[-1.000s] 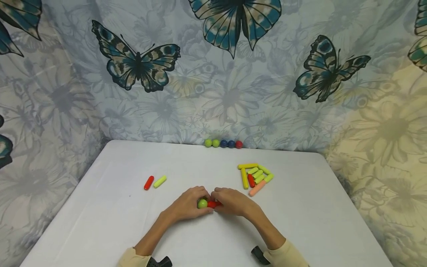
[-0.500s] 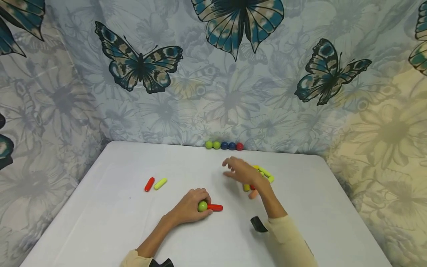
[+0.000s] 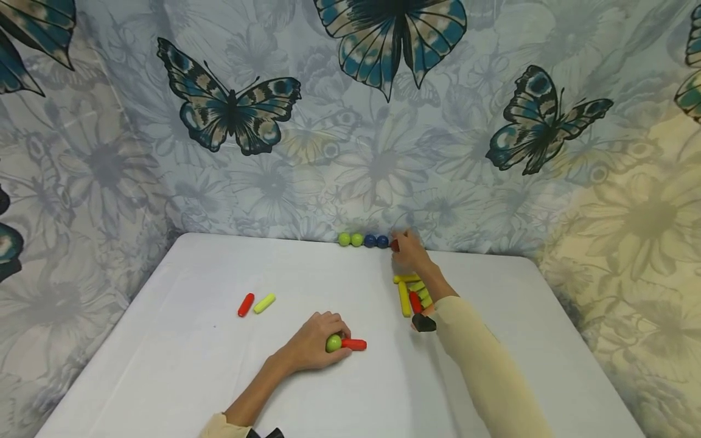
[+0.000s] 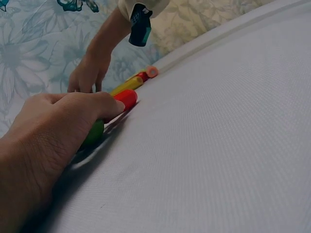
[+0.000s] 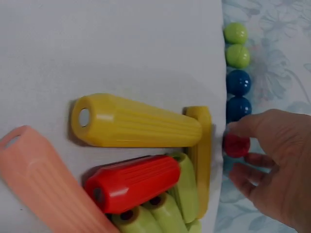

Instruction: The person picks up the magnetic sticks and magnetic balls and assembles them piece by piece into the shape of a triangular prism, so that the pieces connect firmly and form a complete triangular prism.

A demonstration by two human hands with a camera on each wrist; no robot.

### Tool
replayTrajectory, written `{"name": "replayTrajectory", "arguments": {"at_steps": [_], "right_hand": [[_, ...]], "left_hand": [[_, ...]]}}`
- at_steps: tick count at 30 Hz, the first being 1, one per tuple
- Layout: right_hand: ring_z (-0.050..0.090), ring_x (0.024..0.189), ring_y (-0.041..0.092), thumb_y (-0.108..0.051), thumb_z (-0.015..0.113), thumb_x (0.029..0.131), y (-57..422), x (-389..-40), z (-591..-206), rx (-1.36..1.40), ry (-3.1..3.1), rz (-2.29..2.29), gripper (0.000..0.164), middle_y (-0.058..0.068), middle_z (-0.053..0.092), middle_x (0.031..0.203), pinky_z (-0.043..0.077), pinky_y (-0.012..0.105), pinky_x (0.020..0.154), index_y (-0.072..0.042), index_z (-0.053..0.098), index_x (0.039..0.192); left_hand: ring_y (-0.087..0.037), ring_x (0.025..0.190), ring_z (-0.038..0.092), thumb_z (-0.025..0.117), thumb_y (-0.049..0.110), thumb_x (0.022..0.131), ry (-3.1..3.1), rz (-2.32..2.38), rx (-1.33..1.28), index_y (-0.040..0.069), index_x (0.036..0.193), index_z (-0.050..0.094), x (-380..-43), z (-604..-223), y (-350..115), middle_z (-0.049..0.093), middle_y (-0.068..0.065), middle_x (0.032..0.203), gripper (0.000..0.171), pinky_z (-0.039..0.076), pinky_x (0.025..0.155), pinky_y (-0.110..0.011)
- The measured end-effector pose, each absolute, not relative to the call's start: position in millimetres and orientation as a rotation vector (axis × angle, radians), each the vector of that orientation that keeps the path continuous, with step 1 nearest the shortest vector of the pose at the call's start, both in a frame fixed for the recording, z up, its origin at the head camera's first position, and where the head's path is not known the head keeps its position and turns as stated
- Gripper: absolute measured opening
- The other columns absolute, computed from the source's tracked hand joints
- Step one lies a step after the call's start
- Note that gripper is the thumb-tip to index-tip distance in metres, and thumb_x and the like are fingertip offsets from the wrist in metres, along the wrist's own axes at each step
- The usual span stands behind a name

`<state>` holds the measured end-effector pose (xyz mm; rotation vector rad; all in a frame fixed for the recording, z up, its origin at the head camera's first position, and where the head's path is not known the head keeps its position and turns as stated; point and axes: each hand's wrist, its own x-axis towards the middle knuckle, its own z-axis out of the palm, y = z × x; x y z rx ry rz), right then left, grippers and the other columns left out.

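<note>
In the head view my left hand rests on the table, its fingers and thumb curled round a green ball. A red magnetic rod sticks out to the right from the ball; in the left wrist view the thumb lies along the rod. At the table's far edge my right hand is at a red ball, thumb on one side and fingers curled at the other. This ball ends a row with two dark blue balls and two green balls.
Below the right forearm lies a cluster of magnetic rods: yellow rods, a red rod, an orange-pink rod and several light green rods. To the left lie another red rod and a light green rod. A butterfly-print backdrop hangs behind the table.
My right hand has let go of the red rod by the green ball and moved away over the rod cluster to the red ball at the back. My left hand keeps its hold.
</note>
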<state>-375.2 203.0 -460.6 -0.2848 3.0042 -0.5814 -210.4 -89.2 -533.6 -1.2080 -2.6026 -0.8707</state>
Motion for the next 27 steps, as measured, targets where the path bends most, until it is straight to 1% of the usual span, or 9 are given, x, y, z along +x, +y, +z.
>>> {"name": "replayTrajectory", "arguments": {"at_steps": [3, 7, 10, 13, 15, 18, 21, 23, 27], "right_hand": [[0.05, 0.128, 0.047, -0.004, 0.062, 0.098, 204, -372, -465, -0.245, 3.019, -0.677, 0.047, 0.03, 0.045, 0.142, 0.049, 0.058, 0.107, 0.005, 0.052, 0.143], [0.056, 0.111, 0.04, 0.001, 0.061, 0.097, 204, -370, -465, -0.326, 3.028, -0.73, 0.029, 0.028, 0.056, 0.125, 0.052, 0.051, 0.099, 0.009, 0.061, 0.126], [0.057, 0.105, 0.035, -0.002, 0.062, 0.097, 200, -362, -461, -0.414, 3.026, -0.685, 0.031, 0.028, 0.061, 0.122, 0.052, 0.047, 0.093, 0.01, 0.062, 0.126], [0.058, 0.103, 0.032, -0.007, 0.065, 0.097, 190, -339, -454, -0.54, 2.998, -0.618, 0.036, 0.026, 0.063, 0.122, 0.054, 0.045, 0.091, 0.01, 0.063, 0.128], [0.06, 0.102, 0.029, -0.009, 0.069, 0.097, 183, -315, -449, -0.639, 2.949, -0.588, 0.035, 0.023, 0.063, 0.121, 0.056, 0.043, 0.091, 0.007, 0.065, 0.128], [0.061, 0.096, 0.021, -0.009, 0.074, 0.095, 173, -277, -443, -0.775, 2.816, -0.573, 0.029, 0.013, 0.065, 0.11, 0.058, 0.035, 0.089, 0.001, 0.069, 0.121], [0.058, 0.089, 0.013, -0.011, 0.079, 0.092, 166, -244, -444, -0.854, 2.666, -0.581, 0.025, 0.003, 0.065, 0.101, 0.056, 0.025, 0.083, -0.005, 0.07, 0.115], [0.055, 0.086, 0.008, -0.015, 0.08, 0.092, 163, -230, -447, -0.879, 2.595, -0.578, 0.024, -0.001, 0.064, 0.098, 0.053, 0.02, 0.08, -0.009, 0.069, 0.113], [0.054, 0.083, 0.005, -0.021, 0.082, 0.091, 159, -213, -451, -0.883, 2.538, -0.594, 0.027, -0.003, 0.063, 0.096, 0.05, 0.017, 0.077, -0.012, 0.068, 0.113]], "left_hand": [[-0.003, 0.087, 0.051, 0.079, 0.033, 0.09, -2.604, -0.853, -1.213, 0.024, 0.102, 0.071, -210, -534, -90, 0.065, 0.012, 0.094, 0.017, 0.042, 0.082, -0.024], [-0.003, 0.089, 0.053, 0.078, 0.034, 0.092, -2.623, -0.845, -1.201, 0.023, 0.103, 0.072, -211, -534, -90, 0.066, 0.011, 0.096, 0.017, 0.043, 0.083, -0.025], [-0.004, 0.09, 0.054, 0.076, 0.034, 0.093, -2.644, -0.856, -1.186, 0.023, 0.105, 0.073, -211, -536, -90, 0.067, 0.01, 0.098, 0.017, 0.043, 0.084, -0.025], [-0.004, 0.091, 0.055, 0.075, 0.035, 0.095, -2.66, -0.887, -1.171, 0.022, 0.106, 0.073, -211, -536, -89, 0.068, 0.01, 0.099, 0.017, 0.045, 0.085, -0.026], [-0.004, 0.092, 0.056, 0.074, 0.035, 0.095, -2.666, -0.907, -1.158, 0.021, 0.106, 0.073, -210, -536, -88, 0.068, 0.01, 0.099, 0.017, 0.046, 0.086, -0.027], [-0.005, 0.093, 0.056, 0.074, 0.034, 0.096, -2.657, -0.918, -1.15, 0.021, 0.106, 0.073, -209, -536, -87, 0.069, 0.01, 0.1, 0.017, 0.047, 0.087, -0.027], [-0.005, 0.093, 0.056, 0.075, 0.034, 0.095, -2.628, -0.915, -1.161, 0.021, 0.107, 0.073, -210, -536, -87, 0.069, 0.009, 0.1, 0.017, 0.047, 0.086, -0.027], [-0.005, 0.092, 0.056, 0.075, 0.033, 0.095, -2.605, -0.915, -1.172, 0.021, 0.106, 0.073, -210, -536, -87, 0.068, 0.009, 0.098, 0.016, 0.047, 0.086, -0.027], [-0.005, 0.091, 0.055, 0.076, 0.033, 0.095, -2.571, -0.906, -1.195, 0.022, 0.104, 0.073, -212, -537, -86, 0.066, 0.01, 0.096, 0.015, 0.046, 0.084, -0.025]]}}
